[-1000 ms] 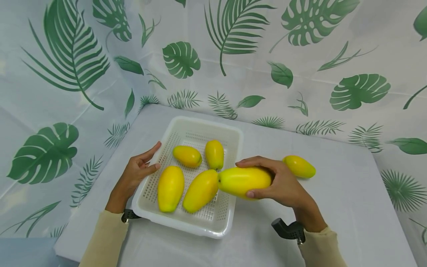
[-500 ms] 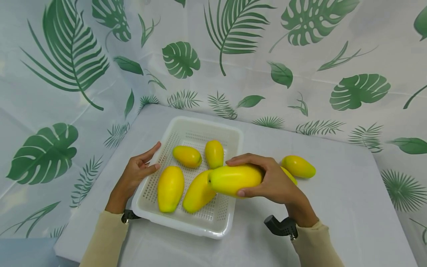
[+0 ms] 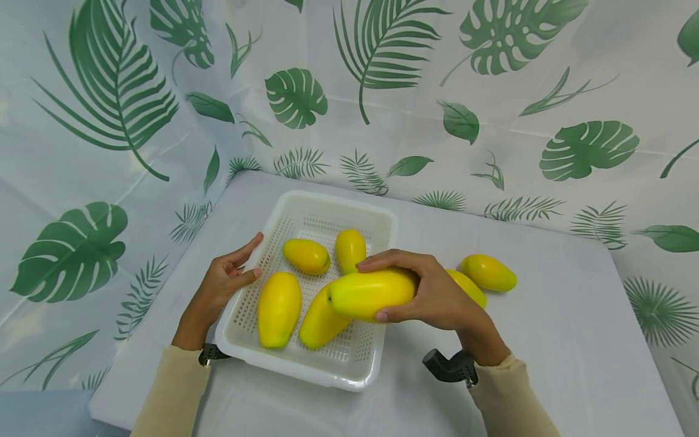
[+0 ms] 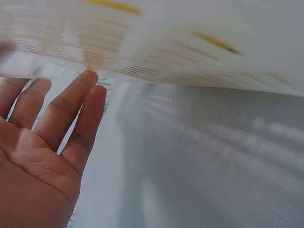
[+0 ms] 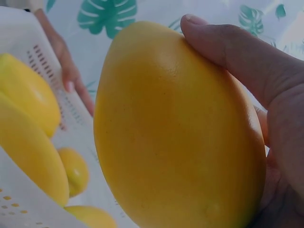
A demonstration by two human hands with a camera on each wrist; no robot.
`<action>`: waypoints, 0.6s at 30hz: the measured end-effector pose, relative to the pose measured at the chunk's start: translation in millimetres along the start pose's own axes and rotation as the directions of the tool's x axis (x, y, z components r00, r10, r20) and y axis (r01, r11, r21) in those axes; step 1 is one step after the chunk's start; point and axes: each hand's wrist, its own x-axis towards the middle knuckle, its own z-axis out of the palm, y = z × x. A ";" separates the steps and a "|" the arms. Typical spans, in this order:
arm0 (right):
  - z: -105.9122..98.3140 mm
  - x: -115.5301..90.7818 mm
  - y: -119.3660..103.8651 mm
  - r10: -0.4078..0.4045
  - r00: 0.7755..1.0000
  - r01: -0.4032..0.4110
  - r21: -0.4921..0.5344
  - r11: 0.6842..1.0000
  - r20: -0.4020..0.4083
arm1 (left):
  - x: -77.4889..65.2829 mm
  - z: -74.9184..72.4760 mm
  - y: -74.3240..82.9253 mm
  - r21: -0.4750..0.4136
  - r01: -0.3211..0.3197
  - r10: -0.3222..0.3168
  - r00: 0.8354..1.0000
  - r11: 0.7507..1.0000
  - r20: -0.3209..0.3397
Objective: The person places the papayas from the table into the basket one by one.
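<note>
My right hand [image 3: 428,288] grips a large yellow papaya [image 3: 368,294] with a greenish tip, thumb on the near side and fingers on the far side. The papaya lies level over the right part of a white perforated basket [image 3: 306,367] and overlaps another papaya [image 3: 322,318] inside. My left hand [image 3: 224,279] holds the basket's left side, thumb over the rim and fingers against the outer wall. Those fingers [image 4: 66,107] are nearly straight in the left wrist view. Also in the basket are a papaya [image 3: 280,309] and two smaller mango-like fruits [image 3: 307,255].
Right of the basket, two more yellow fruits [image 3: 488,272] lie on the white-covered table [image 3: 573,340], the nearer one partly behind my right hand. A leaf-patterned cloth [image 3: 404,139] rises behind and to the left of the table.
My right hand has moved left with the papaya, farther over the basket. A fruit on the table behind that hand has come into view. The left hand and basket have stayed put.
</note>
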 end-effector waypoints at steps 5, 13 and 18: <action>2.1 4.3 1.2 -0.010 1.000 0.010 -0.010 1.000 0.016 | 0.5 -0.9 -1.0 -0.005 -0.007 0.007 1.000 1.000 0.006; 4.2 9.7 0.8 -0.024 0.999 0.025 -0.016 1.000 0.049 | 0.2 -0.8 -0.1 -0.004 0.000 0.000 1.000 1.000 0.001; 5.4 12.3 1.1 -0.029 0.998 0.030 -0.020 0.999 0.058 | -0.1 -0.1 1.1 0.010 -0.001 0.001 1.000 1.000 0.001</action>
